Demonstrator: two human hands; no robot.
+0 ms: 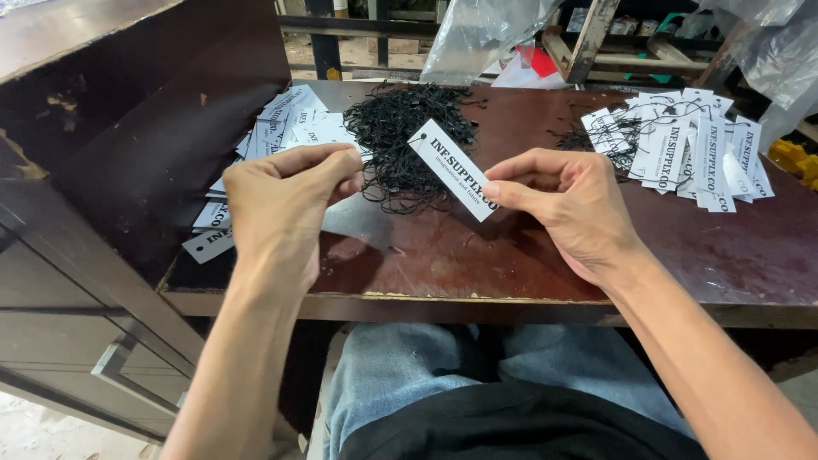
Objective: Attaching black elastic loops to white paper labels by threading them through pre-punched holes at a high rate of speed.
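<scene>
Right hand (573, 204): grip pinches the white rectangular paper tag (452, 169) above the dark red wooden tabletop (477, 255).
Left hand (285, 200): fingertips pressed together, maybe on thin black string; cannot tell.
Behind: pile of black strings (407, 128).

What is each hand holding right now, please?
Left hand: fingers pinched shut; what they hold cannot be told.
Right hand: shut on the white paper tag.

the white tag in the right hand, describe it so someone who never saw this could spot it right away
Start at the dark red-brown table, where a heap of black string loops sits mid-back. Just in front of that heap, the right hand pinches a long white card tag with black print and a hole at its upper end. Unlike the tags piled left and right, it is held up alone, tilted.
</scene>
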